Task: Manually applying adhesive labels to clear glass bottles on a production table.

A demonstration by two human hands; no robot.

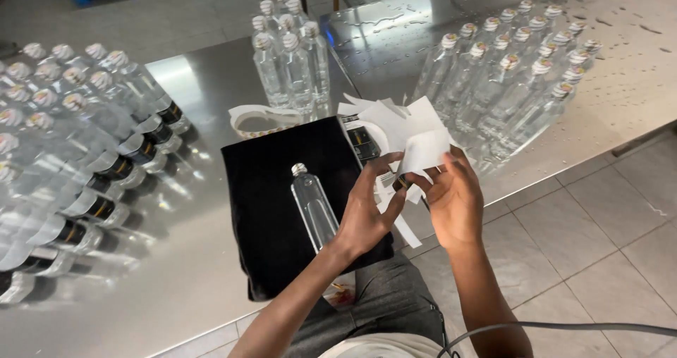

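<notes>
A clear plastic bottle [314, 206] with a silver cap lies on its side on a black cloth [266, 189] at the table's front edge. Just to its right, my left hand [369, 213] and my right hand [455, 199] meet above the edge. Both pinch a strip of white label backing paper [422, 146], which fans out in loose white pieces behind my fingers. A small dark label shows between my fingertips.
The steel table [204, 83] carries labelled bottles [106, 153] lying in rows at the left, upright bottles [289, 55] at the back, and more bottles [508, 83] lying at the right. A label roll [262, 118] sits behind the cloth. Tiled floor lies at the right.
</notes>
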